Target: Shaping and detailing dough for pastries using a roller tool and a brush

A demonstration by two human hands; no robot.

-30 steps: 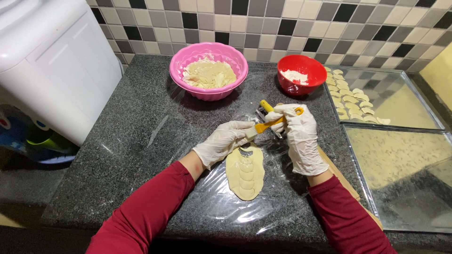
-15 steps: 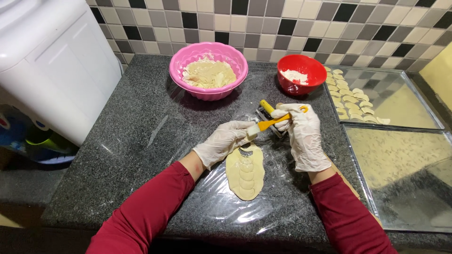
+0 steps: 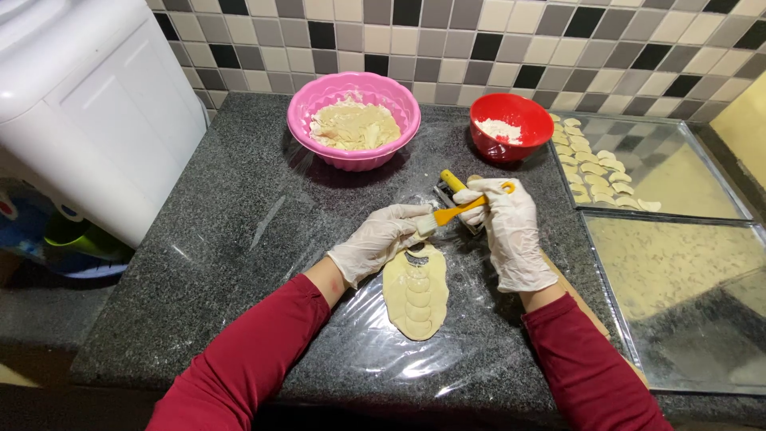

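Observation:
An oval sheet of rolled dough [image 3: 416, 294], scored with round cut marks, lies on clear plastic film [image 3: 351, 351] on the dark granite counter [image 3: 215, 263]. My gloved left hand [image 3: 377, 242] rests its fingertips at the top end of the dough, where one round has been cut out. In my gloved right hand [image 3: 511, 231] is a small brush with an orange handle [image 3: 460, 211], its pale bristles pointing at the left fingers. Under the right hand's fingers lies a yellow-handled metal tool [image 3: 452, 190].
A pink bowl [image 3: 353, 120] of dough stands at the back, a red bowl [image 3: 511, 128] of flour beside it. Two metal trays lie at the right: the far tray [image 3: 678, 172] holds several cut pieces, the near tray [image 3: 686, 287] is floured. A white appliance [image 3: 88, 112] stands left.

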